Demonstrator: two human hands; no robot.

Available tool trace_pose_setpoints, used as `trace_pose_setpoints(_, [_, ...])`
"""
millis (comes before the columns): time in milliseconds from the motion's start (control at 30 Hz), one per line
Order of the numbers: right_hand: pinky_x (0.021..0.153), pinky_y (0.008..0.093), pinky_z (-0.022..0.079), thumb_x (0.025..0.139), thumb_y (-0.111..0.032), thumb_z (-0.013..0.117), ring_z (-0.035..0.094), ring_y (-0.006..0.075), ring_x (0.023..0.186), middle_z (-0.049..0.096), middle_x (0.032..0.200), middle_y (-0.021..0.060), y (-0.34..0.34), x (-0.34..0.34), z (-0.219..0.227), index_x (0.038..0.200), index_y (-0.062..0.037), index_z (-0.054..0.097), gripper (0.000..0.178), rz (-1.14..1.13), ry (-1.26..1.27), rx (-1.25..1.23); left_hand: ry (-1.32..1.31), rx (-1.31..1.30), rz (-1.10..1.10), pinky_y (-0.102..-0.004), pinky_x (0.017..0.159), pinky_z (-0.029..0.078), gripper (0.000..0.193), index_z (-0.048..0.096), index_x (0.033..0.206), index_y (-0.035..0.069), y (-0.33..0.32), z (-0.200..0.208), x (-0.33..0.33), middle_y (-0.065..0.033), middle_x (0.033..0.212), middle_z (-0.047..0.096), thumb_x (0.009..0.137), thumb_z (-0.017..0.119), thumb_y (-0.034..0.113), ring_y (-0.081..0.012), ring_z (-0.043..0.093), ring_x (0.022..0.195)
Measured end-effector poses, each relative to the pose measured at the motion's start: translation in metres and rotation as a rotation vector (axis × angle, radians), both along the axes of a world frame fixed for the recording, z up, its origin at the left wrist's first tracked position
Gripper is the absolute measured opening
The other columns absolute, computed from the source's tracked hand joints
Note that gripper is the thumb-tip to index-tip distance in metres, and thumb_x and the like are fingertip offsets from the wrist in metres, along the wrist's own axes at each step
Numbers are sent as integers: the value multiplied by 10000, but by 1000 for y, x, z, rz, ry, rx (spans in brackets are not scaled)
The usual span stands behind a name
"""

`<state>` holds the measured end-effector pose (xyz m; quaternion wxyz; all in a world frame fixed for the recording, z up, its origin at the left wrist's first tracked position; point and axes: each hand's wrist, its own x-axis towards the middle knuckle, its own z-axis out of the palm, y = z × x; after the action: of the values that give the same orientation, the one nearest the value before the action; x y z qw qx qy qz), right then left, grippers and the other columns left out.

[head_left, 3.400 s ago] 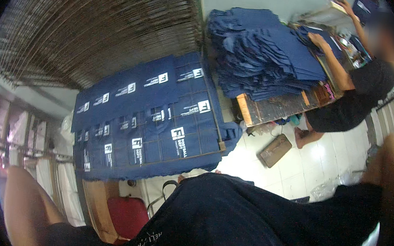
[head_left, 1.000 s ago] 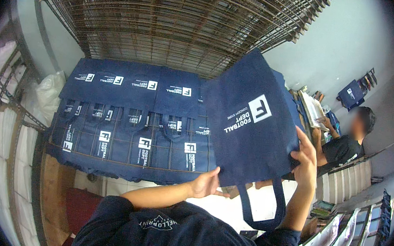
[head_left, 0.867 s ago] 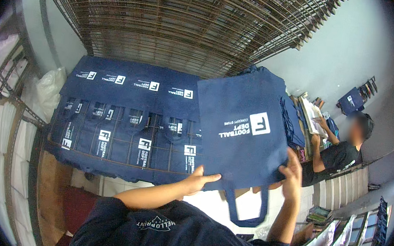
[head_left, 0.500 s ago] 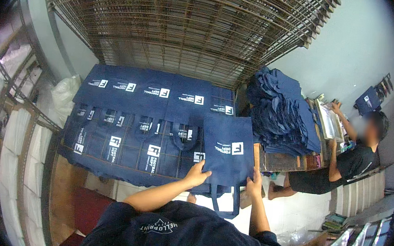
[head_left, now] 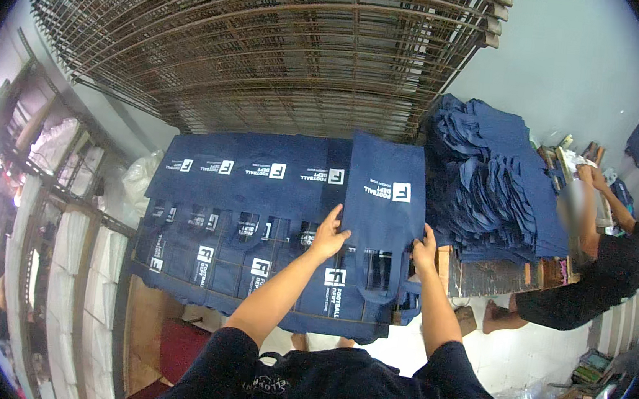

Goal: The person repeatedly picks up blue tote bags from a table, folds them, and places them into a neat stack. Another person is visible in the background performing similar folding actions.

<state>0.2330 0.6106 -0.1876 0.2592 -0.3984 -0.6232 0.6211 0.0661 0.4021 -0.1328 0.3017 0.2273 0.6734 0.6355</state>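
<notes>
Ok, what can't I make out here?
In the head view:
Underside contact of the left hand and right hand: hidden by the navy rectangular fabric bag between them.
Top of the brown metal wire racks: cut off by upper edge.
Dark red seat: partly behind the dark sleeve.
Co-worker's hands: what they touch, too small.

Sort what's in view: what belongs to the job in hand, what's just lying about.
In the job: held bag, laid-out bags, wire racks, probably the navy pile.

Seemingly just lying about: red seat, white plastic, clear plastic on the floor.
</notes>
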Motion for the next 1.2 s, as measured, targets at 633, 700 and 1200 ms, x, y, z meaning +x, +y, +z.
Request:
trace_pose_setpoints(633, [803,345,478,666,12,430,591,320,954,554,1125,223,57,-69,-18,1260,-63,444,598,0,-382,30,-135,-379,771,-281,714,475,609,365,1282,23,-331,-93,188,-137,959,592,752,659,73,-181,593,833])
trace_pose_setpoints(700, [742,340,494,669,14,426,608,312,897,569,1098,217,50,-65,-4,1256,-72,451,593,8,-387,32,-153,-450,752,-285,715,478,603,375,1270,10,-347,-106,207,-146,951,595,745,664,80,-190,599,829])
trace_pose_setpoints(1200, [748,387,504,693,-13,430,612,314,878,552,1130,210,45,-63,3,1273,-78,423,584,-7,-359,-34,-98,-529,716,-276,700,474,590,409,1259,32,-340,-104,213,-118,922,614,741,681,113,-172,594,800])
